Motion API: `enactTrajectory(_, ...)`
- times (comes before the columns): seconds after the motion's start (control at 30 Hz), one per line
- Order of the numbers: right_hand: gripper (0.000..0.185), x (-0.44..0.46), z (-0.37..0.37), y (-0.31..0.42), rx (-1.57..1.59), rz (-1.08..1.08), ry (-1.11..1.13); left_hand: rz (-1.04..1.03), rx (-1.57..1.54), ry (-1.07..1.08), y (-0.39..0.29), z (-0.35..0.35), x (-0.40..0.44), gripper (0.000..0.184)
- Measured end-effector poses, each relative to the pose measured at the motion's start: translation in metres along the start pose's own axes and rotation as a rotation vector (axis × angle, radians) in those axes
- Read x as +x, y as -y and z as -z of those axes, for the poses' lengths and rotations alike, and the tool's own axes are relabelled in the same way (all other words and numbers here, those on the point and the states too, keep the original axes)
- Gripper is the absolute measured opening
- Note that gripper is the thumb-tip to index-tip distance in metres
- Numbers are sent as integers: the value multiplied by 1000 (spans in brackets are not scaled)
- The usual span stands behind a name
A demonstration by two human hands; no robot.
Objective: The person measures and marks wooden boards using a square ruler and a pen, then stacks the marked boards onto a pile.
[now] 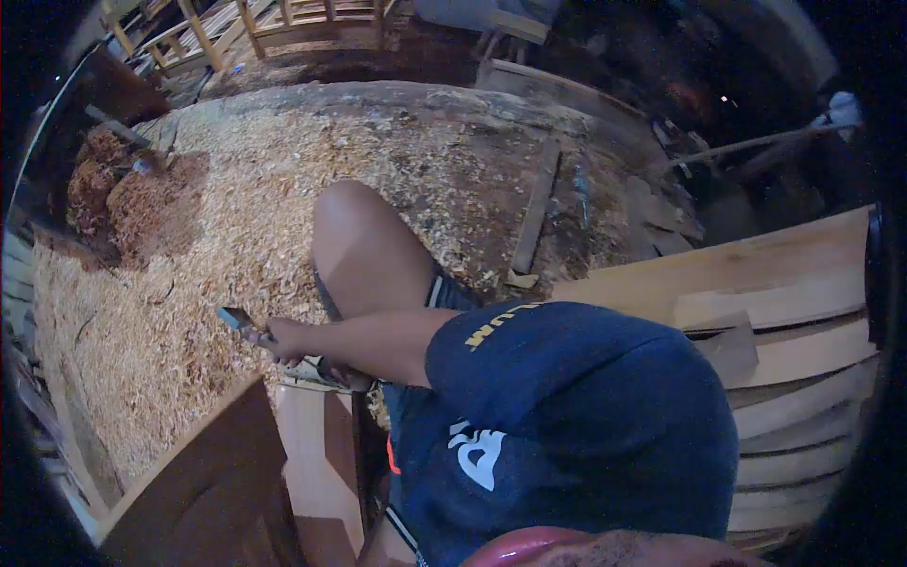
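Observation:
My right hand (285,341) reaches out over the wood shavings, its fingers wrapped round a small tool (232,317). The tool has a flat bluish-grey end that points away from me; its exact kind is too small and blurred to tell. Just below the hand stands a pale wooden board (317,430), close to my legs. Beside it leans a dark brown wooden panel (213,482) with a lighter edge. My left hand does not appear in the view.
Wood shavings (236,217) cover the ground. A reddish-brown heap (132,203) lies at the left. Stacked boards (794,359) fill the right side, and a loose plank (537,208) lies beyond my knee. Wooden frames (274,24) stand at the back.

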State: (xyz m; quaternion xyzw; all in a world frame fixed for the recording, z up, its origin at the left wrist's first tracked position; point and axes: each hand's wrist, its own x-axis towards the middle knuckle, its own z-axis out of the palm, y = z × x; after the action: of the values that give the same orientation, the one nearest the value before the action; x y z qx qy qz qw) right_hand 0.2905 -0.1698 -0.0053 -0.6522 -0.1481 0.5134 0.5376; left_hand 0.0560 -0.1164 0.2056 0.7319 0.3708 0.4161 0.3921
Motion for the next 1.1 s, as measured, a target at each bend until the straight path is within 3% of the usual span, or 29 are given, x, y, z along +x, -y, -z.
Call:
enactTrajectory(0.1, 71, -9, -6, -10, 172, 104, 122, 12, -19, -3, 4, -3, -1, 45)
enactTrajectory(0.27, 82, -35, -9, 16, 256, 52, 291, 27, -42, -18, 8, -6, -2, 47)
enactTrajectory(0.4, 73, -42, -16, 36, 242, 45, 374, 46, -61, -42, 14, -5, -4, 49)
enactTrajectory(0.5, 61, -48, -14, 41, 135, 160, 477, 65, -70, -56, 19, -4, -4, 50)
enactTrajectory(0.53, 53, -44, -18, 37, 220, 106, 537, 68, -71, -63, 21, -4, -5, 50)
enactTrajectory(0.63, 51, -47, -26, 20, 194, 132, 308, 88, -84, -88, 24, 2, -6, 52)
enactTrajectory(0.77, 59, -34, -34, 6, 150, 137, 255, 110, -90, -126, 30, 9, -8, 53)
enactTrajectory(1.1, 54, 16, -72, -26, 244, 132, 386, 173, -95, -251, 38, 33, -15, 58)
